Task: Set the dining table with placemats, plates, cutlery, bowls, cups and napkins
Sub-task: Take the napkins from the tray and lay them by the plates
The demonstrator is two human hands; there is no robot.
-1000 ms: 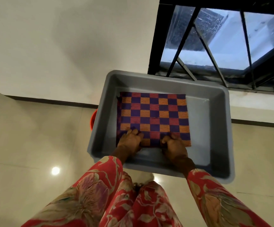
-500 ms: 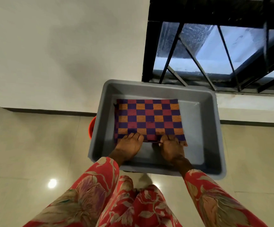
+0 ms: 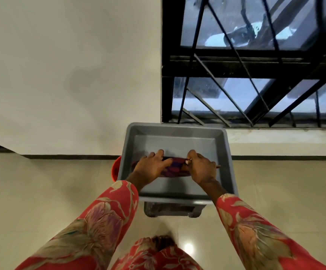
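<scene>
A checked placemat [image 3: 172, 168] in purple, red and orange lies rolled up inside a grey plastic tub [image 3: 175, 190]. My left hand [image 3: 152, 165] grips the roll's left part, fingers curled over its top. My right hand [image 3: 200, 166] grips the right part, thumb and fingers wrapped round it. Most of the roll is hidden under my hands; only its middle and left tip show.
The tub sits on a grey stand [image 3: 172, 209] over a glossy tiled floor. A red round object [image 3: 116, 168] shows behind the tub's left wall. A white wall is at the left, a black-barred window [image 3: 255, 75] at the right. My foot [image 3: 161, 242] is below the tub.
The placemat lay flat in the tub with my hands at its near edge; now it is rolled into a tube and both hands hold it. My view has risen and pulled back.
</scene>
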